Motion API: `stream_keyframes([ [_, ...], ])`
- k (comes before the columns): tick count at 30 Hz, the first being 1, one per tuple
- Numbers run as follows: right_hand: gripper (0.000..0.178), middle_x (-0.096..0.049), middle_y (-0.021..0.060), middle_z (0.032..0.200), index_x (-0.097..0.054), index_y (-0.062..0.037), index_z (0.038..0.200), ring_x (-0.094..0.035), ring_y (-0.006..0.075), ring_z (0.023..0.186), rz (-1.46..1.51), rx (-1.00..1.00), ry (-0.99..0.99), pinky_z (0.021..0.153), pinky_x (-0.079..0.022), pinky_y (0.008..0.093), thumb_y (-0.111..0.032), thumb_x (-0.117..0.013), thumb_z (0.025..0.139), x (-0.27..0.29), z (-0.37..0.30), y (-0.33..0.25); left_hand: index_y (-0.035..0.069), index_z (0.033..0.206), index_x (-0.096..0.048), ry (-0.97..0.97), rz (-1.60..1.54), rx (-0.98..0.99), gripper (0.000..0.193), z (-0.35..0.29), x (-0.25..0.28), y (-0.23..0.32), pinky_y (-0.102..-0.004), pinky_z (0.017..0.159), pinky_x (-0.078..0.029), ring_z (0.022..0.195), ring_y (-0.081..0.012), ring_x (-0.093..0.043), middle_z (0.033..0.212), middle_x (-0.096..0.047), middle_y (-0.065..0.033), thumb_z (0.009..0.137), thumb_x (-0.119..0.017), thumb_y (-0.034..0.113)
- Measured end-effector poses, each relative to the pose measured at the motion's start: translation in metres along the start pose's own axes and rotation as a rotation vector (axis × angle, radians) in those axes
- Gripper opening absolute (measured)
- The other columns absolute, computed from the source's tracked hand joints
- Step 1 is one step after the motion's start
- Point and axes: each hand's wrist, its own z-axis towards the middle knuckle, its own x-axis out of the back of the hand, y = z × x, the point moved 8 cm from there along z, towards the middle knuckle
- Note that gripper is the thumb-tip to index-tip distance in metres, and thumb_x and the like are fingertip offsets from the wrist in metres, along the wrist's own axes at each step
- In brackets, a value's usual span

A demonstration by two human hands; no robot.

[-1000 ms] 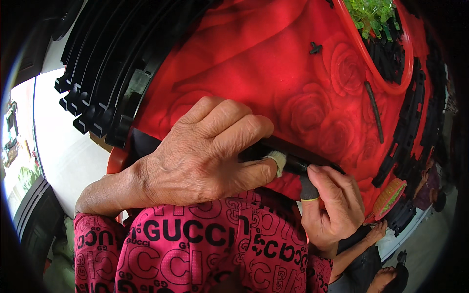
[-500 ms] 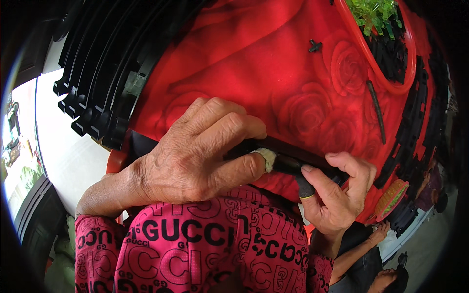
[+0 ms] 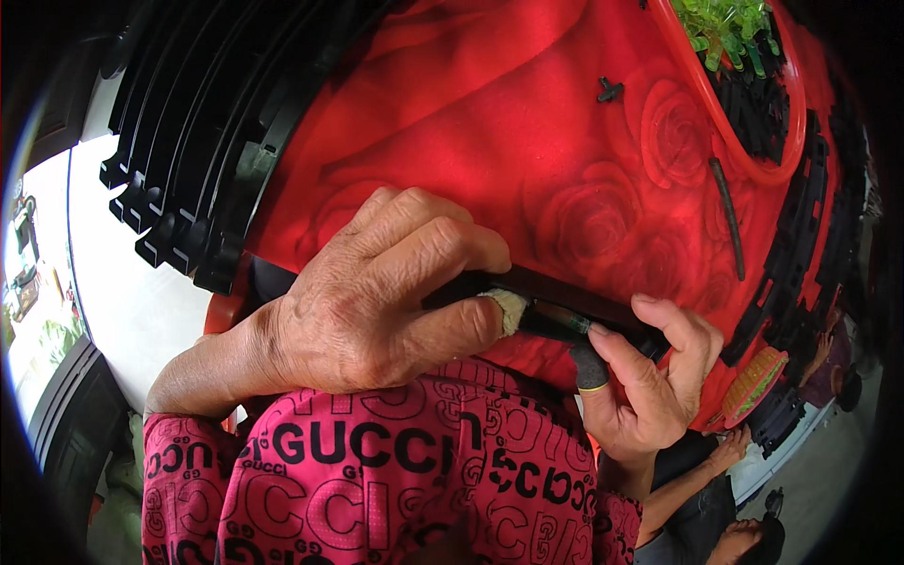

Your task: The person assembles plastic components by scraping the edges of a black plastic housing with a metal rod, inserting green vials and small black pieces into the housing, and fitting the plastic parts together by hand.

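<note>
A long black plastic strip [image 3: 607, 306] with a raised edge spans my two hands, low over the near side of the red cloth. My left hand [image 3: 372, 301] is closed around its left part, with a pale wrap [image 3: 509, 311] on the thumb tip. At the right end, my right hand [image 3: 650, 381] pinches the strip between thumb and fingers; a dark sleeve [image 3: 589, 367] covers one finger. By the right thumb tip, a small clear greenish piece [image 3: 573, 321] shows along the strip. My left palm hides the strip's left end.
Long black channels [image 3: 202, 141] are stacked at the left. On the rose-patterned red cloth [image 3: 471, 122] lie a small black cross-shaped piece [image 3: 610, 90] and a thin dark stick [image 3: 726, 221]. A red-rimmed container [image 3: 789, 155] holds green clear pieces [image 3: 730, 33]. Another person's arm [image 3: 697, 485] shows lower right.
The strip has tipped slightly, and more of its inner face shows. The greenish piece by my right thumb has come into sight. Both hands keep their grip and have barely moved.
</note>
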Motion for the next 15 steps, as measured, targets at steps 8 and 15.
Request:
stream_keyframes([
  [8, 0.026, -0.070, 0.0158, 0.119, -0.081, -0.0062, 0.101, -0.060, 0.0305, 0.103, 0.066, -0.141, -0.080, 0.089, -0.047, 0.0389, -0.020, -0.086, 0.079, -0.0037, 0.0019, 0.0027, 0.008, 0.090, -0.076, -0.004, -0.001, 0.009, 0.026, 0.0016, 0.0006, 0.0010, -0.0392, 0.069, -0.051, 0.088, -0.0281, -0.064, 0.107, -0.069, -0.0126, 0.066, -0.084, 0.011],
  [15, 0.023, -0.070, 0.0183, 0.122, -0.080, -0.0030, 0.096, -0.060, 0.0321, 0.107, 0.160, -0.259, 0.017, 0.093, -0.046, 0.0411, -0.019, -0.085, 0.080, -0.0062, -0.0035, 0.0068, 0.007, 0.080, -0.067, 0.003, -0.007, 0.042, 0.023, 0.0007, -0.0002, 0.0002, -0.0389, 0.071, -0.051, 0.089, -0.0283, -0.063, 0.107, -0.068, -0.0119, 0.065, -0.085, 0.008],
])
